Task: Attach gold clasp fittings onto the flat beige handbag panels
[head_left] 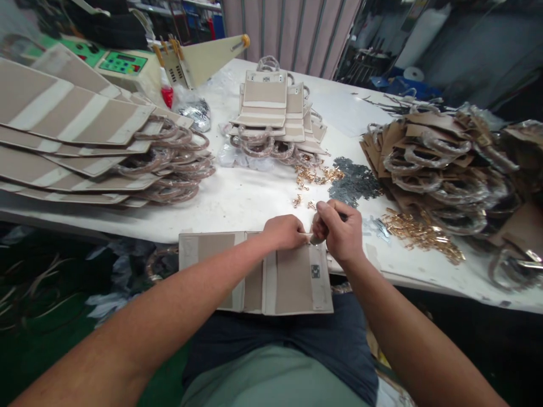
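An opened-out beige bag panel [294, 282] lies across my lap and against the table's front edge. It has pale strips, fold lines and a small grey metal plate [315, 272] near its right end. My left hand [286, 232] is closed at the panel's far edge, its fingertips pinching there close to the right corner. Beside it, my right hand [343, 230] is wrapped around a tool with a dark handle [342, 216]; most of the tool is hidden in the fist. Its greyish end [315, 240] meets the panel right by the left fingertips.
On the white table [254, 198] lie gold-coloured fittings [316, 175], dark metal plates [354, 181] and more gold pieces [424, 234]. Bag stacks with wrapped handles stand left [76, 124], at the back [265, 102] and right [441, 147]. A machine with a green control panel [123, 63] stands back left.
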### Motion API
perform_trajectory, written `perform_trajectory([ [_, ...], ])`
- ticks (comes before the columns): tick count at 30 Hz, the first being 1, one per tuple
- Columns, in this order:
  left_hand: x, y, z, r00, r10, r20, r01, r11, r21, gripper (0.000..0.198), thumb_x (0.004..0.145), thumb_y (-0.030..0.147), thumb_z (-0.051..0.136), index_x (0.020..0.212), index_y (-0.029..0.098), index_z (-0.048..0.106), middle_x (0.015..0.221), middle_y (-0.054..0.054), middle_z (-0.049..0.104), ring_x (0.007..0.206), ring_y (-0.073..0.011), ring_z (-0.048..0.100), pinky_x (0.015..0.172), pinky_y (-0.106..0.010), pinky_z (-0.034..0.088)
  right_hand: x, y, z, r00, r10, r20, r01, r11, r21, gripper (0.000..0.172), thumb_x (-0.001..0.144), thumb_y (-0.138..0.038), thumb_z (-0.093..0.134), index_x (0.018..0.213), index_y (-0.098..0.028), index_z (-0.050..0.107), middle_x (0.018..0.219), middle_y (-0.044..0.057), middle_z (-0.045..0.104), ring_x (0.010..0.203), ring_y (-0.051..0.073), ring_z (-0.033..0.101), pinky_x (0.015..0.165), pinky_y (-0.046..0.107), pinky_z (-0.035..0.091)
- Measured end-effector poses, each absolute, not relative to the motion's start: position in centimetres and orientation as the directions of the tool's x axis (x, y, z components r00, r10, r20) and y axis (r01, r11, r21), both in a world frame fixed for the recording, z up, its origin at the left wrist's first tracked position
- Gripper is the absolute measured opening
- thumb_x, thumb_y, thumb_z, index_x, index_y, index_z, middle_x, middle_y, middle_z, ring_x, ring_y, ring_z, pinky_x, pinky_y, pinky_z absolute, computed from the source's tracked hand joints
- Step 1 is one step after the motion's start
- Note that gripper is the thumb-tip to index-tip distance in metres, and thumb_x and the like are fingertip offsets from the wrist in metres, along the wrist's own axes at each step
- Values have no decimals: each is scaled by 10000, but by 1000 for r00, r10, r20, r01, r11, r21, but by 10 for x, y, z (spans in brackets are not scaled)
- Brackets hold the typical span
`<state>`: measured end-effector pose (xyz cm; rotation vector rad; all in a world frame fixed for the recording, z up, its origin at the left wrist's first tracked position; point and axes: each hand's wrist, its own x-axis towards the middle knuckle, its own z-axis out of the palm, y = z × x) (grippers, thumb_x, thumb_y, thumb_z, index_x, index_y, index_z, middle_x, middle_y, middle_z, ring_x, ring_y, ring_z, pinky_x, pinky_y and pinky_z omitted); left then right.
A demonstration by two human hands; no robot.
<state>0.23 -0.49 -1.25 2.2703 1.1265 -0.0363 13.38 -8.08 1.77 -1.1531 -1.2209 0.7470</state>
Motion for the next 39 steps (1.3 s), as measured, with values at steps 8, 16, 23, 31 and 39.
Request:
perform_trajectory([
  [8, 5, 3, -22, 651, 698, -298, 729, -466, 501, 405, 833, 600, 707, 936, 220, 800, 981, -100, 774, 913, -280, 705, 765, -320, 495, 128, -87, 16, -29, 945, 325, 366, 313, -877, 440, 982, -382, 627, 582, -218, 546, 562, -19, 526, 538, 156, 471, 539, 302, 361],
  [16, 6, 7, -8, 634, 685, -360, 746, -419, 517, 278, 817, 530, 741, 813, 262, 815, 828, -24, 768, 767, -200, 676, 664, -280, 427, 142, -90, 23, 219, 892, 395, 81, 387, -919, 469, 973, -450, 692, 594, -255, 496, 503, -38, 438, 413, 148, 398, 417, 295, 333],
  [23, 7, 11, -20, 677, 663, -320, 694, -430, 578, 217, 811, 498, 723, 789, 299, 807, 781, 28, 744, 748, -168, 660, 604, -277, 355, 131, -85, 13, 181, 911, 370, 86, 360, -929, 486, 1001, -444, 668, 590, -248, 498, 502, -35, 459, 428, 146, 423, 441, 297, 351],
  [31, 6, 9, -21, 669, 676, -308, 693, -419, 587, 201, 834, 482, 714, 873, 320, 827, 831, 29, 762, 771, -175, 655, 674, -272, 389, 135, -85, 14, 201, 892, 405, 63, 401, -914, 451, 973, -449, 672, 603, -257, 502, 512, -35, 453, 430, 153, 424, 441, 303, 368],
  [39, 6, 7, -17, 639, 694, -331, 715, -377, 589, 194, 826, 486, 753, 920, 338, 837, 903, 31, 786, 832, -179, 687, 641, -279, 381, 140, -87, 22, 289, 821, 493, -40, 525, -850, 391, 964, -340, 693, 635, -242, 506, 531, -56, 426, 396, 120, 381, 388, 263, 320],
])
